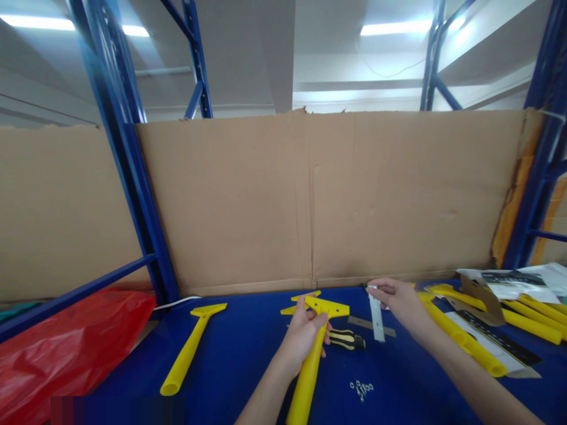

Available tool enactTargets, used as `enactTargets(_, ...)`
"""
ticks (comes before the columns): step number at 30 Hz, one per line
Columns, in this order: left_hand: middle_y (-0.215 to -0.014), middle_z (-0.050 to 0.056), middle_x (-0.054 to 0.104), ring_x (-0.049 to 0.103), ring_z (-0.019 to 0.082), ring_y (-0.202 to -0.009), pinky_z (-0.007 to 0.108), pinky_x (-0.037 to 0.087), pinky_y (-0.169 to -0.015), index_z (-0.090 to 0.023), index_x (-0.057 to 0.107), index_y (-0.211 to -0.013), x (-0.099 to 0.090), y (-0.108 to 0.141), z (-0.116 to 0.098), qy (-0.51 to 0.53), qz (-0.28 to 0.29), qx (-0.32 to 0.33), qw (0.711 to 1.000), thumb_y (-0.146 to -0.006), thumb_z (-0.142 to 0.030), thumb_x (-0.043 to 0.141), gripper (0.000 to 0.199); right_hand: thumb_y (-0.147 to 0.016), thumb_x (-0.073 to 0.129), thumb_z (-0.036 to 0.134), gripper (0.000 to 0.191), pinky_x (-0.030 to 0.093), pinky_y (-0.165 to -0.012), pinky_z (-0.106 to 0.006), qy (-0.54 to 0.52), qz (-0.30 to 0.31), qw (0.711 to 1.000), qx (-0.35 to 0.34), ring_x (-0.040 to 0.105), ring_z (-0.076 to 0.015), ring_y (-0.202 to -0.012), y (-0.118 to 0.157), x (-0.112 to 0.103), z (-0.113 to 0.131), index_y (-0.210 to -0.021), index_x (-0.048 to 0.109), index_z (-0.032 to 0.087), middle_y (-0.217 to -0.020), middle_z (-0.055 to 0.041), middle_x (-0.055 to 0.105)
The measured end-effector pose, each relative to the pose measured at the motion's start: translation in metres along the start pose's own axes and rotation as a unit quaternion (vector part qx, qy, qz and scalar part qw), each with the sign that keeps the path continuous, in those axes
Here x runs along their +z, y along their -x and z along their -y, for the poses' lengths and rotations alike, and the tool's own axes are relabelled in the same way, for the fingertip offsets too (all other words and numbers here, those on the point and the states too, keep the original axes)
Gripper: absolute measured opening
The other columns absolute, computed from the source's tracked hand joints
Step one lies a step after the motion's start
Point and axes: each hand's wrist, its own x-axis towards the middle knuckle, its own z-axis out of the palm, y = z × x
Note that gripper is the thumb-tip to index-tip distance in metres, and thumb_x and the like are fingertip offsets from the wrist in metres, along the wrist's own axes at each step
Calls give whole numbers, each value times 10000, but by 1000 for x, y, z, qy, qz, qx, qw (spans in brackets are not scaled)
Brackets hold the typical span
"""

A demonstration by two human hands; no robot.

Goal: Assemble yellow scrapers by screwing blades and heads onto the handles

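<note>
My left hand (299,337) is closed around a yellow scraper handle (309,375), its wide T-shaped head tilted up and away from me. Between the thumb and fingers of my right hand (404,306) is the top end of a flat silver scraper blade (377,320), which hangs down over the blue surface. A screwdriver (348,339) with a black and cream grip lies just behind the held handle. Loose nuts and bolts (361,389) form a small pile between my forearms. Behind my left hand, a flat yellow head piece (290,310) is partly hidden.
A yellow scraper handle (189,353) lies at left, near a red plastic bag (95,339). More yellow handles (465,339), card and packaging (516,286) crowd the right side. Cardboard (239,200) walls the back, between blue rack posts (133,159).
</note>
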Motion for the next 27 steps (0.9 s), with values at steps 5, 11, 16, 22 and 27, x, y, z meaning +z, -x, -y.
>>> enactTargets(5, -677, -27, 569, 530, 107, -480, 177, 378, -379, -225, 332, -1177, 0, -1, 1, 1, -3, -2, 1000, -673, -408, 649, 623, -621, 728, 382, 271, 306, -336, -193, -189, 11, 980, 55, 425, -70, -350, 9, -1, 13, -739, 651, 151, -501, 11, 627)
enactTargets(11, -674, -23, 571, 532, 109, -477, 181, 382, -377, -212, 335, -1155, 0, -2, 1, 17, -22, -4, 1000, -703, -366, 632, 562, -530, 838, 323, 316, 518, -521, -233, -349, 16, 933, 90, 648, -133, -519, 11, -6, 20, -710, 623, 177, -626, -11, 703)
enactTargets(16, -665, -26, 566, 524, 103, -454, 181, 391, -366, -212, 334, -1139, -2, -4, 1, 39, -64, -8, 997, -733, -307, 607, 498, -487, 860, 374, 354, 572, -650, -292, -387, 1, 920, 65, 677, -161, -608, 14, -2, 24, -671, 639, 168, -656, -16, 700)
enactTargets(22, -669, -33, 554, 523, 95, -452, 175, 397, -372, -222, 324, -1157, 0, -2, -1, 49, -64, -13, 997, -764, -270, 587, 475, -457, 879, 323, 351, 581, -764, -331, -375, -39, 925, 36, 679, -174, -701, 19, 16, 24, -683, 660, 167, -706, -9, 696)
enactTargets(27, -676, -35, 537, 515, 92, -455, 167, 383, -358, -221, 295, -1179, 4, 1, -3, 56, -56, -21, 997, -789, -262, 564, 475, -492, 866, 275, 425, 595, -750, -348, -376, -30, 926, 26, 700, -186, -723, 25, 26, 23, -853, 661, 186, -777, 3, 707)
